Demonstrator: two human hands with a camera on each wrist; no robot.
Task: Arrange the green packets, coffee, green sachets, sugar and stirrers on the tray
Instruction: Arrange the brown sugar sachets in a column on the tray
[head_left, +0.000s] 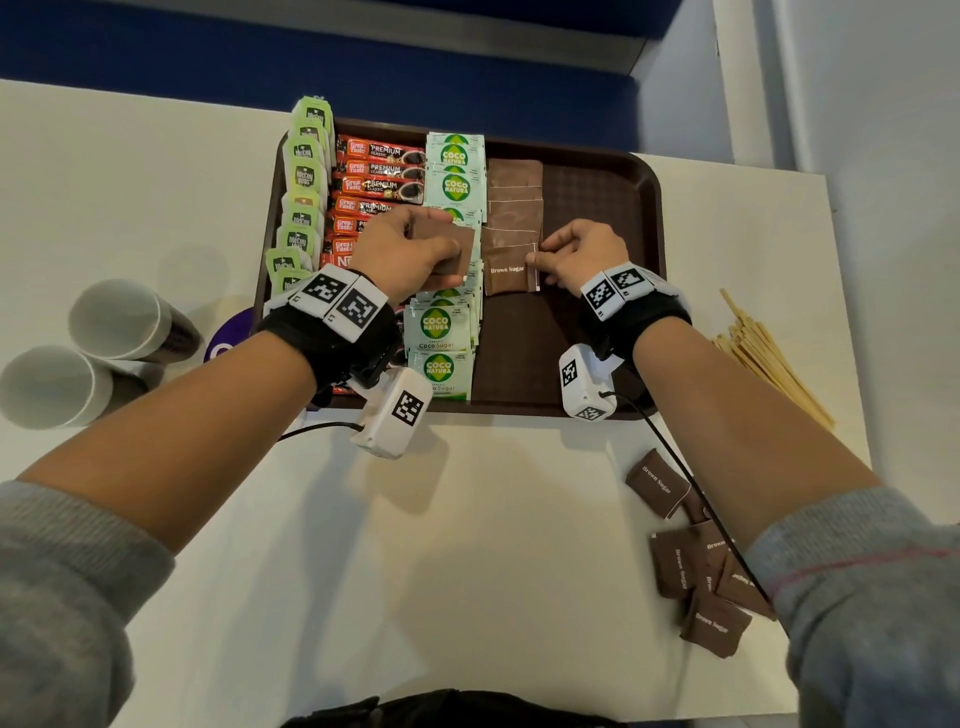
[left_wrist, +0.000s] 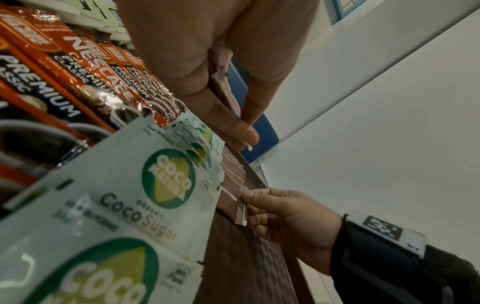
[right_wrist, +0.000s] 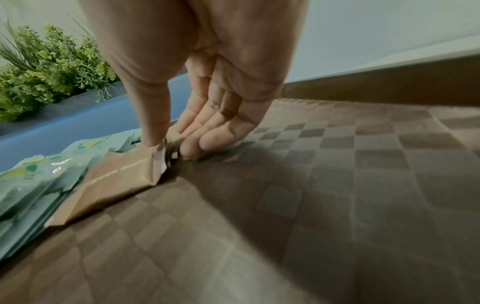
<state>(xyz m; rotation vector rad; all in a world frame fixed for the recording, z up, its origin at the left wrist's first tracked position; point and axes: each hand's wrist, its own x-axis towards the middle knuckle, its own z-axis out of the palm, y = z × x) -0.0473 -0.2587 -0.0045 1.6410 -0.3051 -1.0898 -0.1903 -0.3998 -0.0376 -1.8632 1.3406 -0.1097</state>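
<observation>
The left hand (head_left: 402, 249) is curled around a small stack of flat brown paper sugar packets (head_left: 457, 254), thumb on one face and fingers on the other, holding them lifted over the dark brown plastic tray (head_left: 597, 192) with its checkered floor. Just right of that grip lies a column of matching brown sugar packets (head_left: 511, 208), overlapped like shingles on the tray floor; the nearest one, printed "Brown Sugar" (head_left: 509, 273), is pinched at its right edge between the thumb and fingertips of the right hand (head_left: 582, 254), and in the right wrist view it lies flat on the tray under that pinch (right_wrist: 122, 174). Directly beneath the left hand runs a column of pale green Coco Natura sugar sachets (head_left: 441, 327), touching the brown column's left side. Left of them sits a row of red and black instant coffee sticks (head_left: 382, 176), and beyond those, along the tray's left rim, a line of light green tea packets (head_left: 304, 171) standing on edge. Well right of the right hand, off the tray on the white table (head_left: 467, 545), lies a loose bundle of thin wooden stirrers (head_left: 763, 353). Nearer the person, under the right forearm, a scattered heap of more brown sugar packets (head_left: 696, 566) lies on the table. Left of the tray, two white paper cups (head_left: 83, 348) lie on their sides.
</observation>
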